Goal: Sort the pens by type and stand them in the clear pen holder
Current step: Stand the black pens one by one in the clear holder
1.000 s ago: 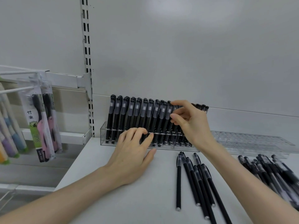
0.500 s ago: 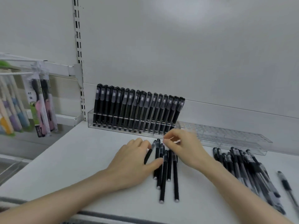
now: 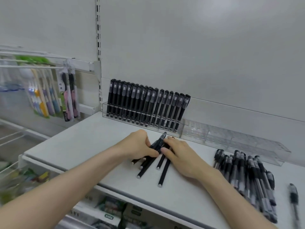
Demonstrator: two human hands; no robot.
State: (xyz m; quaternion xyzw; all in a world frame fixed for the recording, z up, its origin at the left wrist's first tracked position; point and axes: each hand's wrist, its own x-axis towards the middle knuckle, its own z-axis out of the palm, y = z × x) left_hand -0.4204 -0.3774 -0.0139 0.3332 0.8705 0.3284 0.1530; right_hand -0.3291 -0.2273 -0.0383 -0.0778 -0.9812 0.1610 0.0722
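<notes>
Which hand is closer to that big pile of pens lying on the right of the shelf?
Right. The right hand lies just left of the pile; the left hand is farther left, beyond the loose black pens.

I can't read anything for certain from my feed. The hanging toothbrush pack point(image 3: 63, 90), past the left edge of the shelf point(image 3: 92, 134), carries a couple of dark characters near the top of its card, too blurred to make out. The boxes point(image 3: 109, 210) below the shelf's front edge show green label patches and dark print, all smeared. The pens point(image 3: 145, 103) standing in the clear holder point(image 3: 105, 108) at the back edge have grey bands with no legible print.
</notes>
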